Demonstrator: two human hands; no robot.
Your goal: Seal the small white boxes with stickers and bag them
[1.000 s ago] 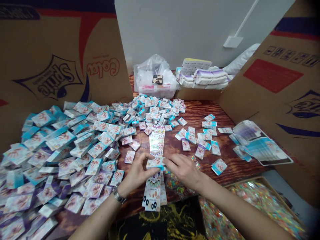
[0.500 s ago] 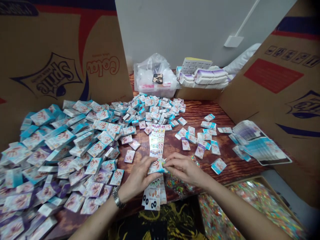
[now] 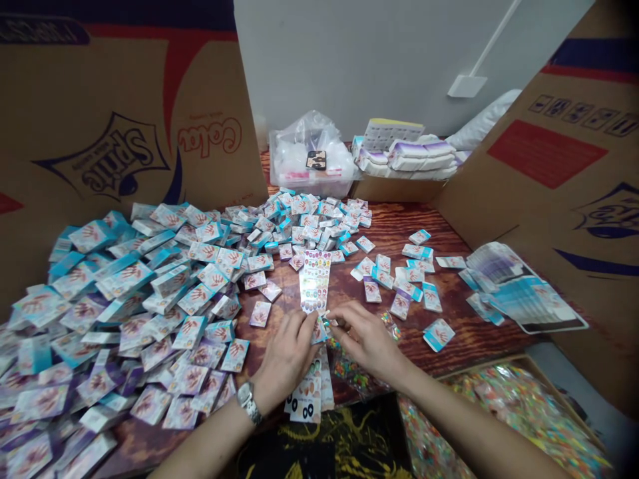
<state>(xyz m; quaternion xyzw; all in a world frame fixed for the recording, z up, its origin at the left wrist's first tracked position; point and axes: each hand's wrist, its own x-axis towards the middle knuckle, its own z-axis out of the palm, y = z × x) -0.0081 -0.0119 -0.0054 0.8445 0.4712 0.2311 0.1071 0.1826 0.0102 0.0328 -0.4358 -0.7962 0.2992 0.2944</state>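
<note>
My left hand and my right hand meet at the middle of the wooden table, their fingertips pinching a small printed packet from both sides. The packet stands tilted, and my fingers hide most of it. It lies over a long strip of printed nail-art sheets, with an upper part beyond my hands and a lower part beneath them. A wristwatch sits on my left wrist. Just left of my left hand lies a large heap of small hand-printed packets with blue edges.
Loose packets lie scattered right of my hands, with fanned printed sheets beyond them. A tray of shiny multicoloured packets sits at the lower right. Cardboard panels stand at the left and right, and a plastic tub stands at the back.
The small packet has turned from lying flat to a narrow, tilted position between my fingers. My hands have drawn closer around it, and the view has shifted slightly.
</note>
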